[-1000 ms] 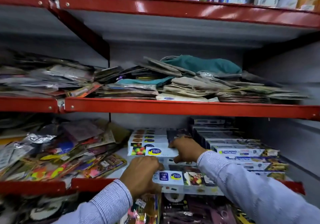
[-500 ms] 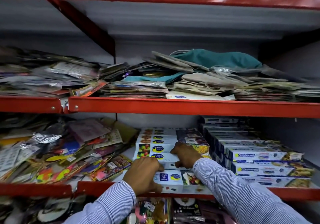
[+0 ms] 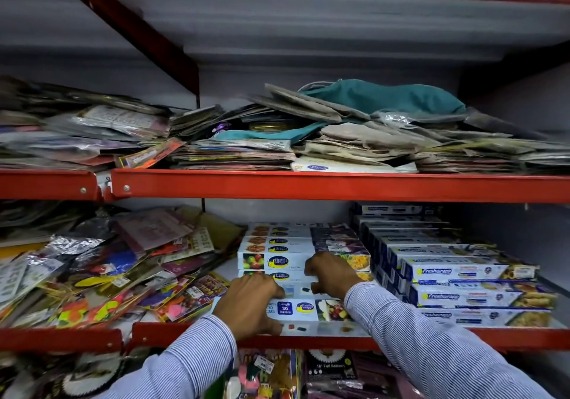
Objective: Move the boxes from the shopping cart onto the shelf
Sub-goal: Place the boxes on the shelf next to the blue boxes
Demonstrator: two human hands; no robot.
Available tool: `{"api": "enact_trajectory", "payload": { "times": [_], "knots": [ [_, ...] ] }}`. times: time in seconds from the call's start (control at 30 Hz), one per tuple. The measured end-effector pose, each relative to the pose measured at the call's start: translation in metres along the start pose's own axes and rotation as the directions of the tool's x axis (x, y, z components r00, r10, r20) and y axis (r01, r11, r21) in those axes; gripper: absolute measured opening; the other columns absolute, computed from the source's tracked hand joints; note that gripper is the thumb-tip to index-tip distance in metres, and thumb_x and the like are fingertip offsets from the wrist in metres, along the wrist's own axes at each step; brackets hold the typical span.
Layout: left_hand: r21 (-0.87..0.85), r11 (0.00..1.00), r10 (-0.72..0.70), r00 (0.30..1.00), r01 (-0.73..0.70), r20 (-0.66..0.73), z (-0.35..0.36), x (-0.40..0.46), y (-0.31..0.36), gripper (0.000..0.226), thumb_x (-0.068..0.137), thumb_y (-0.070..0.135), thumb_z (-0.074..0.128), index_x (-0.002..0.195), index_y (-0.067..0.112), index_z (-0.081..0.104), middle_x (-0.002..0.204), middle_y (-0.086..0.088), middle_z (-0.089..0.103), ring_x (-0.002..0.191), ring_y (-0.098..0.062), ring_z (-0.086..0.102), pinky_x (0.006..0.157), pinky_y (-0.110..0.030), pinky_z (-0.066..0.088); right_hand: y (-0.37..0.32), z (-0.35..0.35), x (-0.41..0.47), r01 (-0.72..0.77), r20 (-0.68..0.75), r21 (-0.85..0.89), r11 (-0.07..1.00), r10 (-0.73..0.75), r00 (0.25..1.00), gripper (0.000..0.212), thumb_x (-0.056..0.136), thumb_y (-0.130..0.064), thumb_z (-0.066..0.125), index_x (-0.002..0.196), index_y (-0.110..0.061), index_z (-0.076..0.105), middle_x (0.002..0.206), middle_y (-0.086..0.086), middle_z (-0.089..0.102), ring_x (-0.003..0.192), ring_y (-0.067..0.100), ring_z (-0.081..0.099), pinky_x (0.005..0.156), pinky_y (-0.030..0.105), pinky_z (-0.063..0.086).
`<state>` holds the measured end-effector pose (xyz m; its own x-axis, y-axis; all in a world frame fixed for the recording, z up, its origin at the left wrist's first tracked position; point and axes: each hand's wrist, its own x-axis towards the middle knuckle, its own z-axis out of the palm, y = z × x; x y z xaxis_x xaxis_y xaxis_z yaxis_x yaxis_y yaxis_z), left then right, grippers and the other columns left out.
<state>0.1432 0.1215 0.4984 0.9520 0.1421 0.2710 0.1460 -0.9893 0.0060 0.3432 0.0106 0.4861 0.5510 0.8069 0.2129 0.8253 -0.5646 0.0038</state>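
Pressing down on the front box [image 3: 296, 309] with the left hand [image 3: 249, 304], fingers curled over its left end and thumb against its front face, clamped on it at the front edge of the shelf [image 3: 308, 341]. Reaching further in with the right hand [image 3: 331, 273], fingers bent over the box stack [image 3: 277, 260] just behind; whether gripping or merely resting there, impossible to tell. Wearing blue-and-white striped sleeves [image 3: 431, 343] on both arms. Lying lengthwise along the shelf's front edge, the front box showing a blue label reading "Length 30 Meters" and a fruit picture toward its right end. Rising behind it, toward the shelf's back, several white boxes of the same brand in stepped rows. Filling the right end of the same shelf, blue-and-white Freshwrapp boxes [image 3: 456, 272] stacked in tiers, just beside the white stack. Crowding the left end of the shelf, colourful packets [image 3: 101, 278] in a loose, tilted heap, some touching the left side of the white boxes. Sitting on the shelf above, flat wrapped packs [image 3: 234, 155] piled unevenly, with a teal cloth bag [image 3: 385, 98] on top near the right. Showing below the front edge, hanging packets, one marked "Foil Balloon" [image 3: 331, 366].
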Motion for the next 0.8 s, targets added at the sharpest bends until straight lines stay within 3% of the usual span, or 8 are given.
{"api": "enact_trajectory", "payload": {
  "times": [0.13,0.27,0.37,0.47,0.6,0.8],
  "knots": [
    [-0.012,1.000,-0.003,1.000,0.003,-0.017,0.000,0.010,-0.003,0.062,0.072,0.048,0.079,0.126,0.026,0.060,0.126,0.002,0.063,0.115,-0.020,0.055,0.095,-0.035,0.045,0.011,-0.008,0.000,-0.019,0.025,0.189,0.982,0.015,1.000,0.025,0.082,-0.007,0.072,0.105,-0.016,0.074,0.114,0.010,0.072,0.100,0.024,0.070,0.091,0.037,0.056],
    [-0.021,1.000,-0.023,0.999,0.022,-0.042,0.006,0.028,-0.008,0.062,0.071,0.049,0.078,0.126,0.027,0.060,0.124,0.002,0.064,0.113,-0.021,0.056,0.091,-0.036,0.048,0.023,-0.020,-0.005,-0.004,0.004,0.252,0.968,0.003,1.000,0.020,0.085,-0.004,0.066,0.099,-0.012,0.078,0.108,0.011,0.076,0.101,0.023,0.070,0.093,0.034,0.055],
    [-0.048,0.998,-0.035,0.997,0.031,-0.069,0.020,0.039,-0.011,0.059,0.073,0.047,0.077,0.126,0.027,0.060,0.125,0.001,0.065,0.113,-0.022,0.058,0.091,-0.036,0.049,0.025,-0.024,-0.017,0.008,0.029,0.242,0.970,-0.016,0.999,0.021,0.093,-0.011,0.057,0.094,-0.003,0.076,0.100,0.016,0.075,0.096,0.031,0.067,0.088,0.032,0.050],
    [-0.116,0.993,-0.049,0.992,0.036,-0.115,0.035,0.041,-0.013,0.056,0.078,0.043,0.075,0.128,0.026,0.058,0.130,0.002,0.062,0.119,-0.020,0.054,0.093,-0.034,0.046,0.026,-0.020,-0.032,0.019,0.048,0.216,0.976,-0.030,0.998,0.030,0.097,-0.018,0.049,0.082,-0.002,0.069,0.079,0.017,0.055,0.083,0.031,0.059,0.073,0.031,0.041],
    [-0.115,0.993,-0.034,0.985,0.014,-0.166,0.056,0.035,-0.012,0.044,0.085,0.040,0.067,0.127,0.027,0.059,0.131,0.003,0.059,0.123,-0.017,0.047,0.092,-0.035,0.045,0.021,-0.010,-0.046,0.007,0.018,0.196,0.981,-0.011,1.000,0.026,0.091,-0.023,0.049,0.090,-0.006,0.068,0.095,0.023,0.069,0.082,0.036,0.064,0.065,0.031,0.042],
    [-0.130,0.991,0.008,0.977,-0.036,-0.213,0.069,0.029,-0.011,0.040,0.093,0.033,0.059,0.132,0.025,0.056,0.142,0.001,0.053,0.132,-0.018,0.044,0.102,-0.035,0.043,0.011,0.007,-0.061,0.029,-0.147,0.147,0.989,-0.007,0.989,0.026,0.093,-0.028,0.047,0.083,-0.011,0.063,0.084,0.017,0.069,0.075,0.034,0.064,0.059,0.029,0.040]
  ]
}}
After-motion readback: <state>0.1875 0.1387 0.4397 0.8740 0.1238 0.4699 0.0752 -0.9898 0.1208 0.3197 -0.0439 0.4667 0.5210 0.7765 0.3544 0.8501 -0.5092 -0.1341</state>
